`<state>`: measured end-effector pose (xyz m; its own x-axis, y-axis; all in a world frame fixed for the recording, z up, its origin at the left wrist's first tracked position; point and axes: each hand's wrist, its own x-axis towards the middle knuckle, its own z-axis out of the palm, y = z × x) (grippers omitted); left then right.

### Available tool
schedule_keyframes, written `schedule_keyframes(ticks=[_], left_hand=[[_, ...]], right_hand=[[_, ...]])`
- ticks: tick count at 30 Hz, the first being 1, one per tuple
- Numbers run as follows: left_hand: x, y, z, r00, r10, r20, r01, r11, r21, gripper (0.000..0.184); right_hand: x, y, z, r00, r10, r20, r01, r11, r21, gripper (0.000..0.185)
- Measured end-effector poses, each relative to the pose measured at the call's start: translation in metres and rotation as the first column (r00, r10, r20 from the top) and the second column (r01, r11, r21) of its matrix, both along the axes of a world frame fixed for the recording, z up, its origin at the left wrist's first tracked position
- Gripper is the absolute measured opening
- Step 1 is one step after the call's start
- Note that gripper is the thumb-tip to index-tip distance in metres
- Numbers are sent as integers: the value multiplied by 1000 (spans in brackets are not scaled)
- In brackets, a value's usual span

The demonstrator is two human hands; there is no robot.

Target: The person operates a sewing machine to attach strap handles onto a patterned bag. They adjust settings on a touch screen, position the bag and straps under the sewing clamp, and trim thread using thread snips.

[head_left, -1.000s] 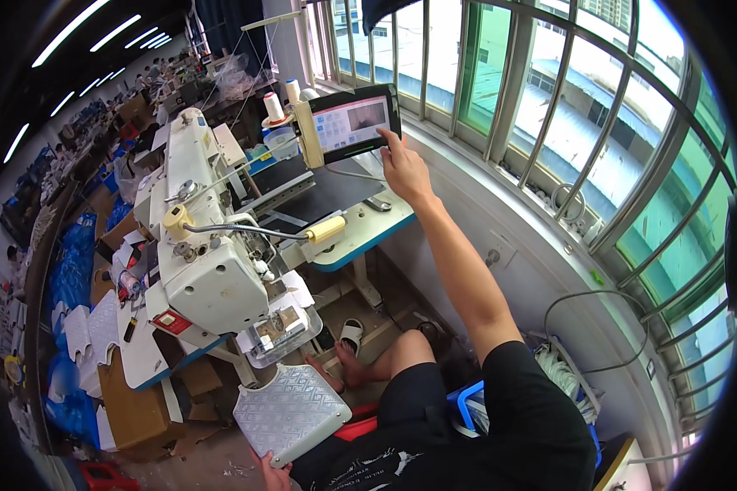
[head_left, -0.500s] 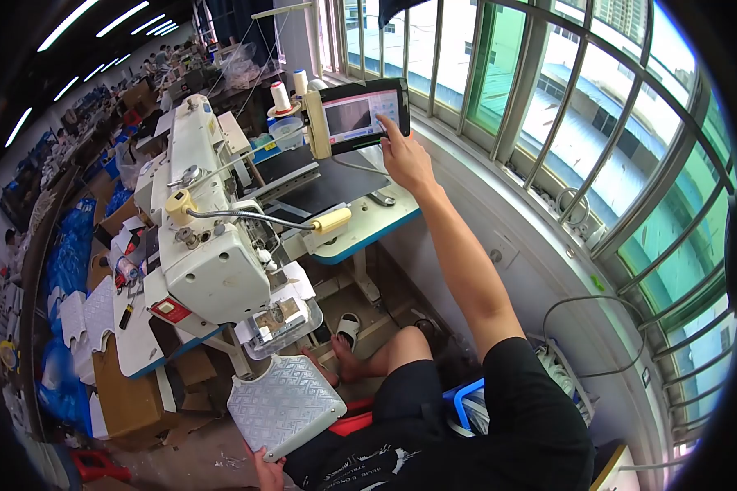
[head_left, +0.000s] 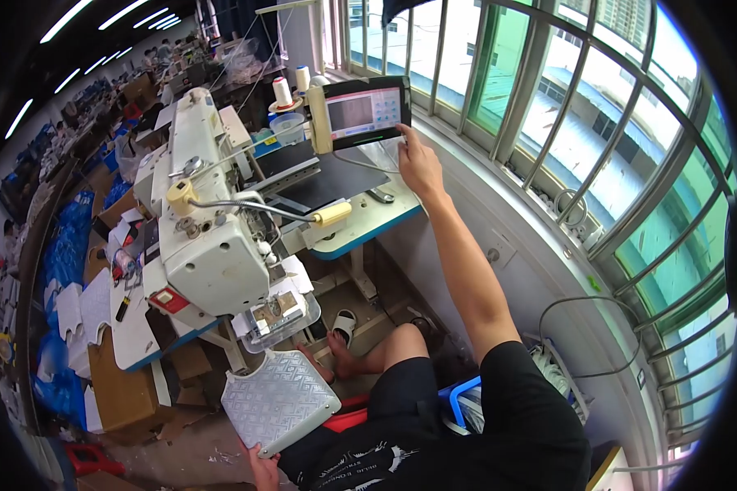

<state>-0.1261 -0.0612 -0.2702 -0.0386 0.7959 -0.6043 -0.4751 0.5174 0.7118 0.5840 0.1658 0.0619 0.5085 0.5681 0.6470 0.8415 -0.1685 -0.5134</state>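
At the bottom, my left hand (head_left: 264,468) grips the lower edge of a silver quilted bag panel (head_left: 278,399), thumb on top. The panel has a curved cut-out and small studs at its lower corners. My right hand (head_left: 422,166) holds nothing; its index finger is stretched out to the lower right corner of a touchscreen (head_left: 367,113), and its other fingers are partly curled. That screen, lit with icons, is mounted at the back of a large white sewing machine (head_left: 213,262). Below the machine head is the sewing bed (head_left: 277,313), with a clear plastic tray (head_left: 307,319) around it.
Thread cones (head_left: 282,92) stand behind the machine. Pliers (head_left: 380,195) lie on the machine table (head_left: 348,243). More silver panels (head_left: 72,315) and a screwdriver (head_left: 123,308) are at the left, above a cardboard box (head_left: 123,385). Barred windows (head_left: 540,106) run along the right.
My right index finger has moved from the icons on the touchscreen down and right to its lower corner. The panel in my left hand has shifted slightly left.
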Motion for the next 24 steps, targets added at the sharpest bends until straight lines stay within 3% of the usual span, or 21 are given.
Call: schedule_keyframes(ticks=[1,3,5,7,9,12,15,17,18,21,22,24], left_hand=[[0,-8,-1,999,46,2,-46,999,6,79],[-19,-20,-39,997,57,57,-67,979,190,80],[-23,-52,-30,977,192,90,-203,969,142,75],[-34,-108,-13,960,271,66,-277,955,108,79],[-37,-116,11,953,297,53,-302,945,129,86],[-41,-134,36,952,304,38,-305,933,192,96],[-31,-131,62,957,287,28,-284,921,267,107],[-23,-121,83,958,287,16,-277,909,311,114],[-24,-137,93,952,307,0,-290,899,328,117],[-16,-129,104,951,301,-77,-240,869,433,122],[-10,-126,115,952,294,-80,-222,849,480,122],[-11,-131,127,947,317,-52,-256,844,471,121]], right_hand=[[0,-1,-2,999,26,25,-27,999,25,38],[11,-7,-16,995,94,18,-94,995,32,41],[5,-19,-40,979,203,10,-202,967,158,32],[-29,-59,-30,894,281,-349,-304,953,-12,23],[-56,-93,-33,772,301,-559,-466,867,-178,22],[-109,-139,-50,588,442,-677,-774,552,-311,21],[-164,-163,-111,308,659,-686,-950,176,-258,21],[-222,-177,-108,409,568,-714,-883,50,-466,33],[-242,-176,-109,379,574,-726,-889,8,-458,33],[-307,-182,-127,279,550,-787,-959,115,-259,51],[-322,-185,-132,254,545,-799,-965,89,-246,51],[-334,-181,-137,159,479,-863,-983,153,-96,63]])
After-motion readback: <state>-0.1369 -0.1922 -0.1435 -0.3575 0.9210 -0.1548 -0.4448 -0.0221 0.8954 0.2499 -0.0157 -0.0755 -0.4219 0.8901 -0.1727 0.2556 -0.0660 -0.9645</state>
